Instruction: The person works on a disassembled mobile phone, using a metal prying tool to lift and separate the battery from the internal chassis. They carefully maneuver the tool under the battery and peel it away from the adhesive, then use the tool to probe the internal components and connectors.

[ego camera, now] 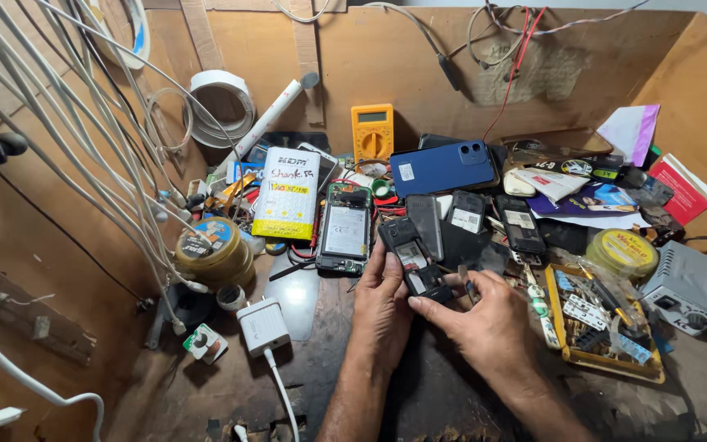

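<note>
Phone repair workshop: opened handsets (pixel 345 227) and loose phone backs (pixel 443 168) are crowding the wooden surface (pixel 419 393), a yellow multimeter (pixel 371 133) is leaning against the far wall, and white charging cables (pixel 83 147) are hanging at left beside tape rolls (pixel 221 105).

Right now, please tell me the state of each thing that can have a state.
Small black phone: back cover off, held in both hands.
Left hand: gripping the phone.
Right hand: pinching its lower end.
Smartphone: opened, battery exposed.
White charger: cable plugged in.
Blue phone: lying face down.
</note>
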